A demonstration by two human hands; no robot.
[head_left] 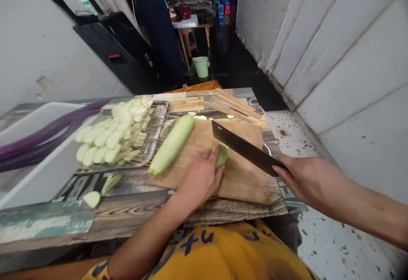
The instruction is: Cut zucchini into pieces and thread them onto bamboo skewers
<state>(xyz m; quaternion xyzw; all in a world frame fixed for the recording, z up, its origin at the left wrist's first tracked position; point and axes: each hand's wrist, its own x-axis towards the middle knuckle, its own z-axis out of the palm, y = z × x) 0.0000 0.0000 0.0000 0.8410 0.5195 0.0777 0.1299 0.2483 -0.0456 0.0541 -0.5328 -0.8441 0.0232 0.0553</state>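
Note:
My right hand (pixel 291 170) is closed around the handle of a dark cleaver (pixel 247 147), whose blade is lifted over the right part of a wooden cutting board (pixel 244 184). Under the fingers of my left hand (pixel 203 171) is a short piece of pale green zucchini (pixel 223 154), pressed to the board and partly hidden by them. A whole zucchini (pixel 174 144) lies slantwise on the board's left side, left of that hand. Several pale slices (pixel 202 117) rest at the board's far edge.
Skewered zucchini slices (pixel 103 142) are piled on a metal tray (pixel 162 120) to the left. Beyond them, purple eggplants (pixel 47 131) lie in a white bin (pixel 68 156). Loose bamboo skewers (pixel 234 106) lie at the back. Cut zucchini ends (pixel 92 199) sit front left. A person (pixel 156 16) stands behind.

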